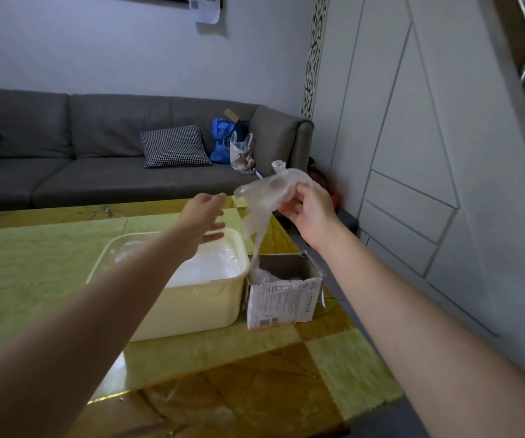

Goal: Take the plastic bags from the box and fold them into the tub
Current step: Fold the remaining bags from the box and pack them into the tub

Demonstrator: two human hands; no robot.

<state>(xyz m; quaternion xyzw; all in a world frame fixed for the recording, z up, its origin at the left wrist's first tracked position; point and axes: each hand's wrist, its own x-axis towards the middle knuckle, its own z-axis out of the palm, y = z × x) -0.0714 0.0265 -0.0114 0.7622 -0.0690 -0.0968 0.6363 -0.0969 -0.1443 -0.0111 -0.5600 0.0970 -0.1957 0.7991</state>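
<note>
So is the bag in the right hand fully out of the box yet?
Not yet. The bag, held in the right hand, trails its tail down into the open box.

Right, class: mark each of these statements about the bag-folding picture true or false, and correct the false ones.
1. The right hand has its grip on a clear plastic bag. True.
2. The left hand grips the bag too. False: it is open, reaching toward it.
3. The cardboard box sits left of the tub. False: it sits to its right.
4. The bag's lower end trails into the box. True.
</note>
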